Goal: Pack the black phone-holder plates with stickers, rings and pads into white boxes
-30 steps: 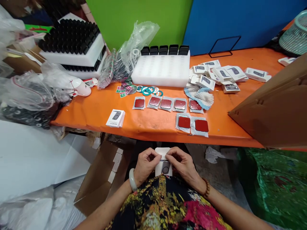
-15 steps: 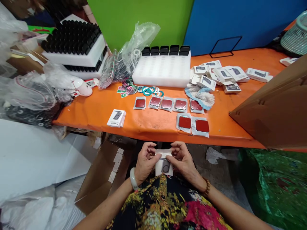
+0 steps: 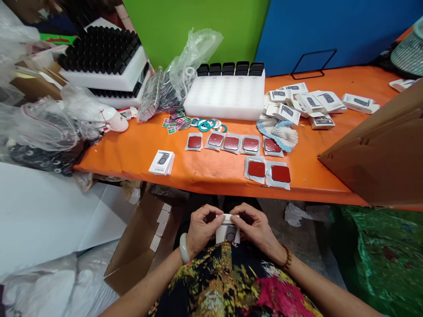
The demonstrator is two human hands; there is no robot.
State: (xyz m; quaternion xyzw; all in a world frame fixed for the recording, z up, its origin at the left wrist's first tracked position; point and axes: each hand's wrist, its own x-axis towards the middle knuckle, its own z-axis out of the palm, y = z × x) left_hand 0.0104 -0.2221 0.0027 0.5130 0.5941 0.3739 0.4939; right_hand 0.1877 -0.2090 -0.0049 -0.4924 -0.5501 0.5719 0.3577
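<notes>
In front of my belly, a small white printed box with a dark device picture is held between both hands. My left hand pinches its upper left edge, thumb on the near face. On the upper right edge, my right hand grips the same way. The box's top flap is folded down flat under the thumbs; what lies inside is hidden. On the orange table ahead lie several flat pouches with red squares, such as this front pouch. A stack of white printed cards or boxes sits at the left.
A white foam tray holds black pieces along its back. Printed boxes are heaped at right, near a crocheted cloth. A large cardboard box stands on the right. Below the table at left is an open carton.
The box's flap stood up half a second ago and is now folded down. Both hands have drawn closer together, fingers bent over the top edge.
</notes>
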